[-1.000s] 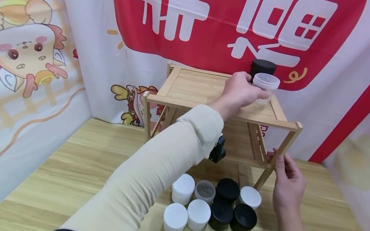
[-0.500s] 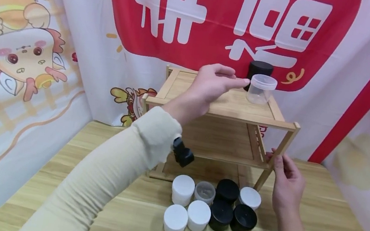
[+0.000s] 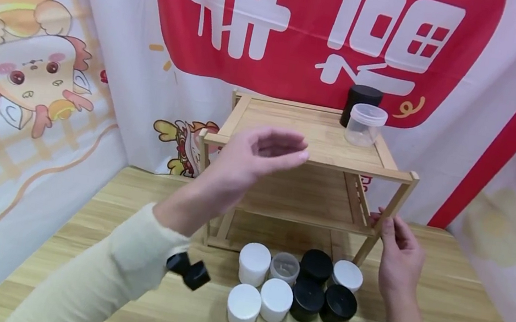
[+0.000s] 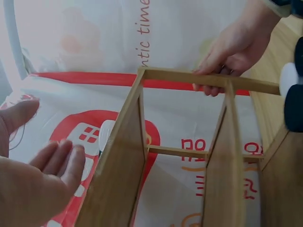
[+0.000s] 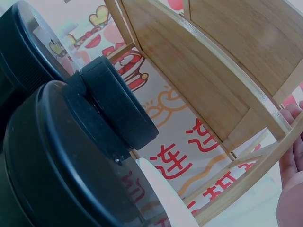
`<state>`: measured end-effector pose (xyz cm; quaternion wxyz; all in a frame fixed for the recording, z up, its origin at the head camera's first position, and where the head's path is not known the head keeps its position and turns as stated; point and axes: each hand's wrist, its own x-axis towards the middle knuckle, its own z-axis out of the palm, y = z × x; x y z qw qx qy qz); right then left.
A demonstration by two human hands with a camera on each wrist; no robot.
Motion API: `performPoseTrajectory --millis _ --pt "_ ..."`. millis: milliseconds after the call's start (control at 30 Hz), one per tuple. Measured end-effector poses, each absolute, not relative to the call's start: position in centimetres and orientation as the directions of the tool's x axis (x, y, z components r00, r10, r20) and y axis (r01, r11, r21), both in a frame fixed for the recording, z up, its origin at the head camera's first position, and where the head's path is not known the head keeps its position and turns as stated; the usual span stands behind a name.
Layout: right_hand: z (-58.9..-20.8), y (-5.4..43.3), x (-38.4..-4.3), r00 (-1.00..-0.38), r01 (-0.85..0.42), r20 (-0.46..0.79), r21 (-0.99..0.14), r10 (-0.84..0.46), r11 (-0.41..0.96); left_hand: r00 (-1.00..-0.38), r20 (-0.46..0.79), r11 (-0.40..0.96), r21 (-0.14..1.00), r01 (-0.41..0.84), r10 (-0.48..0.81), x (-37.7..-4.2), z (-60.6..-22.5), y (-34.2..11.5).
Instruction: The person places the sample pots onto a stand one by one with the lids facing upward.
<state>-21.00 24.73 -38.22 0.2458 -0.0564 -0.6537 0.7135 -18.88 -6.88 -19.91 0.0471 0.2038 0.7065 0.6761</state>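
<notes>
My left hand [image 3: 252, 163] is in the air before the top front edge of a wooden shelf rack [image 3: 288, 124], its fingers loosely bent and holding nothing. In the left wrist view, its fingers [image 4: 71, 165] are apart from the rack. My right hand [image 3: 402, 269] grips the rack's front right post at the height of the middle shelf. On the right side of the top shelf, a clear lidded jar [image 3: 364, 129] stands in front of a black jar [image 3: 361, 101]. At the edge of the right wrist view, part of the right hand [image 5: 292, 156] shows against the frame.
On the wooden table [image 3: 120, 213], two rows of jars stand before the rack: several white jars [image 3: 244, 304], three black jars [image 3: 338, 305] and a greyish translucent jar [image 3: 284, 268]. A printed cloth with a red panel [image 3: 307, 29] hangs behind the rack.
My left hand has let go of the clear jar, leaving it on the top shelf, and has drawn back left and down. The right hand keeps its grip on the post.
</notes>
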Motion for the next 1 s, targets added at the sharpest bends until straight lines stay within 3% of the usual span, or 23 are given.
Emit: performPoseTrajectory --millis 267,567,1000 --pt "-38.2 24.4 -20.9 -0.867 -0.322 0.271 -0.945 0.418 -0.054 -0.876 0.242 -0.101 0.970 0.220 0.416 -15.2 -24.6 -10.2" --pt "-38.3 24.4 -21.0 -0.860 -0.344 0.284 -0.937 0.424 -0.070 -0.914 0.148 -0.122 0.986 0.109 0.377 -14.3 -31.6 -12.6" --pt "-38.3 24.2 -20.8 -0.864 -0.342 0.280 -0.936 0.419 -0.079 -0.960 0.055 0.129 0.987 0.094 0.275 -14.4 -38.9 -14.4"
